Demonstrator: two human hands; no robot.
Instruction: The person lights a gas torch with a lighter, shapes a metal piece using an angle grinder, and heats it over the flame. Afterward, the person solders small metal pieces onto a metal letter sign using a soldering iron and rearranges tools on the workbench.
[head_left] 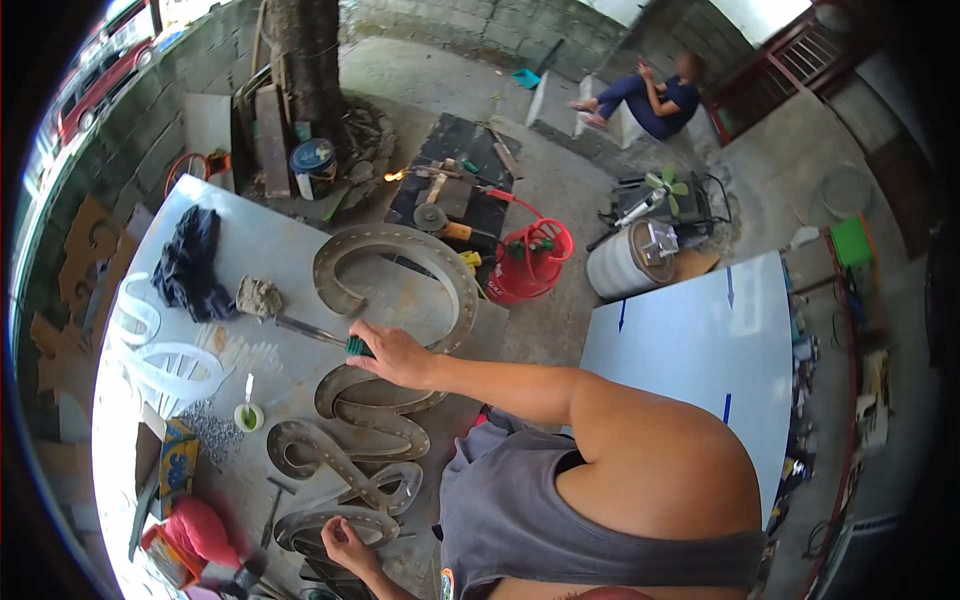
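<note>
My right hand (398, 358) is wrapped round the green handle of a tool with a long metal shaft (312, 331), which looks like a soldering iron. Its far end points at a rough grey-brown block (259, 297) on the metal-topped table (300, 260). Lower in view, my left hand (347, 548) has its fingers curled together over a curved metal strip shape (300, 525); what they hold, if anything, is too small to make out. More curved strip shapes with small tabs lie between my hands, including a large curl (460, 290) and a wavy one (390, 440).
Dark cloth (190, 265), a green-and-white cup (249, 417), a hammer (274, 510) and a pink bag (203, 530) lie on the table. Beyond it, a torch flame (395, 177) burns near a grinder (440, 222) and a red gas cylinder (525, 262). A person (665, 105) sits on steps.
</note>
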